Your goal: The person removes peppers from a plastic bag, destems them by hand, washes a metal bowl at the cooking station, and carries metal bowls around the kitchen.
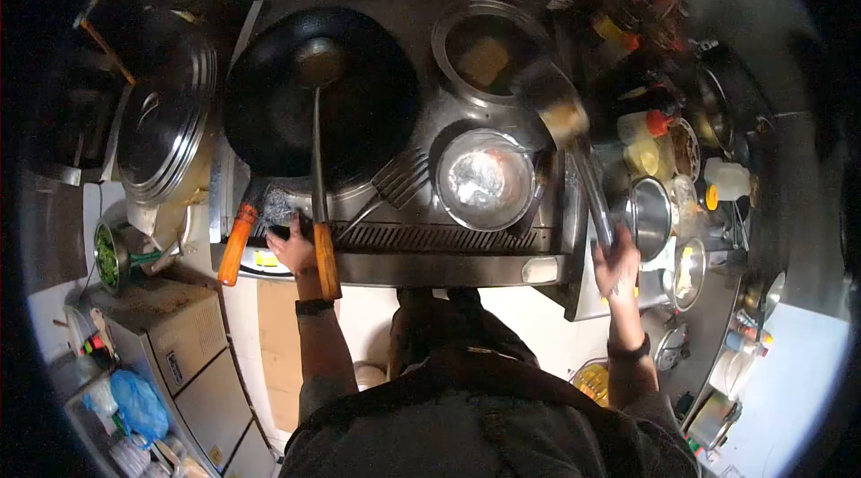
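Observation:
My right hand [619, 263] is wrapped round the long metal handle of a ladle [592, 186], whose blurred head is raised beside the steel pot [444, 52] at the back. At the stove's front edge, my left hand [294, 249] is closed by a small dark object, partly hidden by the fingers. It lies between the orange handle of the black wok [377, 110] and the wooden handle of another ladle [317, 155] resting in that wok. A wire scrubber [275, 207] sits just beyond my left fingers.
A slotted turner [402, 178] and a shiny metal bowl [484, 180] occupy the stove's middle. To the left stands a lidded pot [166, 128]. Bottles and bowls, including a steel bowl [649, 218], crowd the right counter. A blue plastic bag [139, 406] lies lower left.

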Demonstrator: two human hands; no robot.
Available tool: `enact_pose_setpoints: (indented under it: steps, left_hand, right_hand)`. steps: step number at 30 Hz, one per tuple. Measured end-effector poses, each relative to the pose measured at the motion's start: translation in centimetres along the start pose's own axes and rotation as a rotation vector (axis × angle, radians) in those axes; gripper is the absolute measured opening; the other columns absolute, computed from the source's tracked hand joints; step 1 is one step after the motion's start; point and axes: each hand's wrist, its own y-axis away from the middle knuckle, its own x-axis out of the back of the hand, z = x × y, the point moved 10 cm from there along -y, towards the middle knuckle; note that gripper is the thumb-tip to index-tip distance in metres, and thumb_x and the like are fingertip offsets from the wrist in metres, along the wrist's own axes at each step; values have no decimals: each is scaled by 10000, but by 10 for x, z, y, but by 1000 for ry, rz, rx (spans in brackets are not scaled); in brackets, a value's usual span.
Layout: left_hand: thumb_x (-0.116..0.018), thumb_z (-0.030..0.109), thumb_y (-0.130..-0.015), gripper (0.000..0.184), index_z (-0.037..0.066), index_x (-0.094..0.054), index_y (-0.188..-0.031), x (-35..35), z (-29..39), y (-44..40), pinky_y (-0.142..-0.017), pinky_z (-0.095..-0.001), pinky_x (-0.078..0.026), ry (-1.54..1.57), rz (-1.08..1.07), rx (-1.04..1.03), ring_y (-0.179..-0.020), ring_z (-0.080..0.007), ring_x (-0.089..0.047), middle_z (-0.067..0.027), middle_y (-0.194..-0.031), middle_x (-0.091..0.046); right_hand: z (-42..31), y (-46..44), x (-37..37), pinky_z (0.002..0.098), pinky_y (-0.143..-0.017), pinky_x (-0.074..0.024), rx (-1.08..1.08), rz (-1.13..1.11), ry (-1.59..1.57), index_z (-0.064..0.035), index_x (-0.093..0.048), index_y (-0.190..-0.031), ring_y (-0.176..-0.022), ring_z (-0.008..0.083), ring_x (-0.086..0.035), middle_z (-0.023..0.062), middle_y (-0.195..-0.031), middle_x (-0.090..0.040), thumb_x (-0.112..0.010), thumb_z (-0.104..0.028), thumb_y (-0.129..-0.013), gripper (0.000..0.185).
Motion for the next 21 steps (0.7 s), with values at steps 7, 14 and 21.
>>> enact_pose_setpoints:
  steps: [7, 14, 21]
  left_hand:
    - [-716, 142, -769, 208, 19, -647, -921, 26, 13, -14, -774, -407, -498, 394, 36, 15, -874, -336, -617, -197, -901, -636]
    - [-576, 140, -917, 134, 42, -610, -1001, 72, 63, 92, -700, -297, -491, 1178, 19, 357, -776, -163, -586, -47, -905, -641]
    - [-650, 61, -866, 155, 13, -620, -1010, 141, 266, 141, -802, -324, -507, 1252, -543, -272, -928, -160, -590, -67, -962, -639]
  right_hand:
    - [37, -123, -125, 285, -673, -489, -276, -203, -564, 96, -536, -1152, -685, 190, -589, 103, -829, -655, -709, -157, -781, 481]
    - [-72, -99, -58, 387, -908, -449, 382, 293, -104, -3, -541, -1219, -1056, 272, -563, 188, -1158, -597, -679, -196, -830, 456]
    - [-108, 41, -179, 368, -1008, -388, -520, -555, -1181, -40, -584, -1143, -1086, 258, -573, 80, -1155, -612, -577, -303, -923, 344]
